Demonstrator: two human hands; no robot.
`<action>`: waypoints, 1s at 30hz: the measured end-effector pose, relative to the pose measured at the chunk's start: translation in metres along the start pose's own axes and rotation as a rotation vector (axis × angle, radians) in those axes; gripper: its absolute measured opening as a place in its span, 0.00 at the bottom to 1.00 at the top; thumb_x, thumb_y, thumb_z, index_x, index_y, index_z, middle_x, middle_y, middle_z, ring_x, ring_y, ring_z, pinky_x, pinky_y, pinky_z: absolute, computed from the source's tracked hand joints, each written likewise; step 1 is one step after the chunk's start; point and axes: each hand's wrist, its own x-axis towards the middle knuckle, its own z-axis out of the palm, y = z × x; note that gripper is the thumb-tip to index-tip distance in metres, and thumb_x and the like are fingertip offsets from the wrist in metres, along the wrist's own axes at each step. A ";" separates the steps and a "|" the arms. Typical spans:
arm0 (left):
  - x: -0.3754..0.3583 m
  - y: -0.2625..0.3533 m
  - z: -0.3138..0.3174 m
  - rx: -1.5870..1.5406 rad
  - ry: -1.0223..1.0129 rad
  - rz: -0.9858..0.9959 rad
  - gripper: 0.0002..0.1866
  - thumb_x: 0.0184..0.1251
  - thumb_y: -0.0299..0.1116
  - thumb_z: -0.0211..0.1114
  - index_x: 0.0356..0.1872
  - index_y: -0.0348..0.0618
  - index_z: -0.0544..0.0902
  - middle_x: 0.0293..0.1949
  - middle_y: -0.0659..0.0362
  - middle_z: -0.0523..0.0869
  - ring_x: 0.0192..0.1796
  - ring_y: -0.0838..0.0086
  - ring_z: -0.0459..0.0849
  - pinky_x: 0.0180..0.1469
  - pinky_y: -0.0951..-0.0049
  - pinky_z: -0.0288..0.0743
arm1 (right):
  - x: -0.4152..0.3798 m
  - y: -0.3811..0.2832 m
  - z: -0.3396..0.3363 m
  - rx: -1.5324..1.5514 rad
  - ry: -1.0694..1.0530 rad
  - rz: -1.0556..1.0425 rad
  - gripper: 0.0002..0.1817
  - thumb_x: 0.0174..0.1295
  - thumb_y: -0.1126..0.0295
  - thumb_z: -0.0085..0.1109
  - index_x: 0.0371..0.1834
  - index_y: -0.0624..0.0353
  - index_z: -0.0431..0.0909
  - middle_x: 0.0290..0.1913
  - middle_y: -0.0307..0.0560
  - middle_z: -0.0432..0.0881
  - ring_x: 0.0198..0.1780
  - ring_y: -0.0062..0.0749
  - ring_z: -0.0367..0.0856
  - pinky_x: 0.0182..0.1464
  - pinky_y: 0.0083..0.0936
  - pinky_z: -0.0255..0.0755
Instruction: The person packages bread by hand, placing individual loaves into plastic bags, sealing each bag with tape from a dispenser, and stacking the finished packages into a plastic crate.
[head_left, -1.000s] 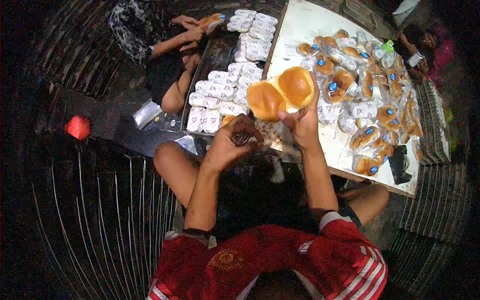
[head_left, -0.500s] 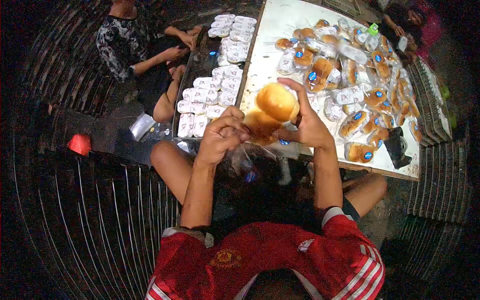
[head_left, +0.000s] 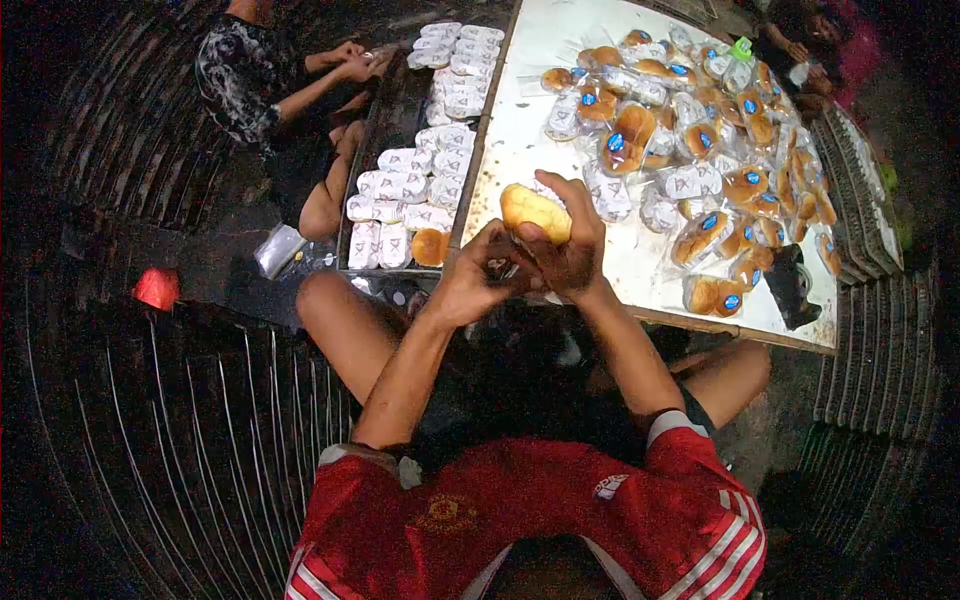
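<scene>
My right hand [head_left: 572, 245] is closed round a golden bread bun [head_left: 535, 210], its thumb pressed on the near side. My left hand [head_left: 475, 275] is just left of and below the bun, fingers curled in against the right hand. Shadow and the fingers hide what the left hand grips, if anything. Just left of my left hand, a brown bun [head_left: 430, 247] lies in the front corner of a dark tray [head_left: 395, 130]. Rows of buns in white printed wrappers [head_left: 390, 186] fill much of that tray.
On the white table [head_left: 530, 45] lie many bagged buns [head_left: 628, 140] with blue labels. A black item [head_left: 792, 290] rests at its right edge. One person [head_left: 250, 75] sits at the left, another [head_left: 815, 50] far right. Racks of stacked trays [head_left: 875, 350] and a red object [head_left: 157, 290] stand around.
Both hands have come closer together, and the bun has turned so that less of its top shows. The brown bun at the tray corner now shows. The person at left has raised their hands.
</scene>
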 end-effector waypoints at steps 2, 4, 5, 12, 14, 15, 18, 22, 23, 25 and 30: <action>0.002 -0.016 0.002 -0.109 0.012 -0.020 0.09 0.57 0.19 0.72 0.38 0.38 0.85 0.42 0.59 0.86 0.47 0.70 0.85 0.55 0.70 0.78 | 0.001 -0.003 -0.005 0.215 -0.055 0.156 0.29 0.58 0.56 0.74 0.58 0.59 0.76 0.49 0.49 0.82 0.49 0.37 0.83 0.54 0.32 0.77; 0.006 -0.025 -0.003 -0.241 0.034 0.042 0.10 0.56 0.18 0.71 0.39 0.39 0.85 0.42 0.60 0.84 0.47 0.72 0.84 0.53 0.71 0.79 | 0.007 0.003 -0.017 0.656 -0.169 0.421 0.27 0.57 0.63 0.76 0.57 0.59 0.76 0.49 0.47 0.81 0.50 0.32 0.82 0.55 0.30 0.77; 0.008 -0.021 -0.007 -0.259 0.052 0.134 0.11 0.56 0.17 0.70 0.40 0.39 0.86 0.41 0.60 0.83 0.47 0.73 0.84 0.51 0.72 0.80 | 0.008 0.019 -0.022 0.729 -0.136 0.369 0.27 0.54 0.71 0.77 0.56 0.59 0.75 0.50 0.44 0.80 0.53 0.28 0.80 0.56 0.29 0.77; 0.004 -0.025 0.021 -0.271 -0.087 -0.168 0.13 0.54 0.16 0.74 0.41 0.40 0.86 0.46 0.60 0.81 0.49 0.76 0.82 0.50 0.76 0.80 | 0.027 0.005 -0.032 -0.078 -0.400 0.228 0.25 0.54 0.47 0.73 0.45 0.54 0.81 0.32 0.52 0.83 0.36 0.31 0.86 0.41 0.31 0.76; 0.010 -0.010 0.024 -0.317 0.056 -0.315 0.14 0.55 0.18 0.75 0.43 0.39 0.86 0.44 0.61 0.80 0.48 0.76 0.82 0.48 0.77 0.79 | 0.021 -0.009 -0.030 -0.048 -0.215 0.267 0.24 0.55 0.52 0.75 0.47 0.56 0.80 0.36 0.49 0.86 0.37 0.31 0.86 0.43 0.31 0.77; 0.003 -0.011 0.015 -0.164 0.081 -0.169 0.14 0.55 0.18 0.75 0.44 0.39 0.85 0.44 0.61 0.80 0.49 0.76 0.82 0.48 0.77 0.79 | 0.017 -0.015 -0.028 0.089 -0.066 0.331 0.24 0.55 0.55 0.76 0.47 0.57 0.80 0.37 0.47 0.86 0.38 0.32 0.85 0.43 0.31 0.78; 0.001 -0.017 -0.006 -0.143 0.043 0.075 0.11 0.57 0.19 0.74 0.42 0.37 0.85 0.42 0.62 0.80 0.48 0.77 0.83 0.47 0.77 0.80 | 0.006 -0.013 -0.024 0.359 0.151 0.385 0.21 0.58 0.64 0.76 0.50 0.59 0.78 0.43 0.42 0.86 0.43 0.29 0.83 0.50 0.29 0.77; 0.000 -0.028 -0.003 -0.473 -0.107 -0.029 0.09 0.58 0.19 0.75 0.39 0.36 0.85 0.43 0.63 0.80 0.43 0.76 0.84 0.46 0.77 0.80 | 0.019 0.016 -0.044 0.179 0.089 0.383 0.19 0.62 0.63 0.72 0.50 0.60 0.77 0.47 0.44 0.83 0.49 0.28 0.80 0.53 0.27 0.74; 0.000 -0.028 -0.004 -0.511 -0.092 -0.098 0.10 0.57 0.20 0.75 0.39 0.36 0.85 0.43 0.63 0.80 0.43 0.77 0.84 0.46 0.77 0.80 | 0.020 0.026 -0.045 0.319 0.217 0.472 0.19 0.65 0.66 0.69 0.54 0.60 0.75 0.47 0.44 0.84 0.50 0.27 0.81 0.54 0.26 0.76; -0.001 -0.027 -0.008 -0.541 -0.080 -0.186 0.10 0.56 0.20 0.76 0.38 0.36 0.85 0.43 0.63 0.80 0.44 0.77 0.84 0.45 0.77 0.80 | 0.023 0.023 -0.046 0.662 0.359 0.616 0.21 0.68 0.70 0.65 0.61 0.59 0.70 0.52 0.45 0.82 0.53 0.27 0.82 0.57 0.28 0.78; 0.000 -0.025 -0.005 -0.441 -0.079 -0.100 0.08 0.54 0.22 0.78 0.34 0.37 0.86 0.43 0.64 0.80 0.45 0.78 0.82 0.45 0.78 0.78 | 0.012 -0.008 -0.030 1.046 0.249 0.540 0.38 0.59 0.73 0.74 0.68 0.58 0.60 0.60 0.48 0.75 0.61 0.35 0.77 0.64 0.33 0.75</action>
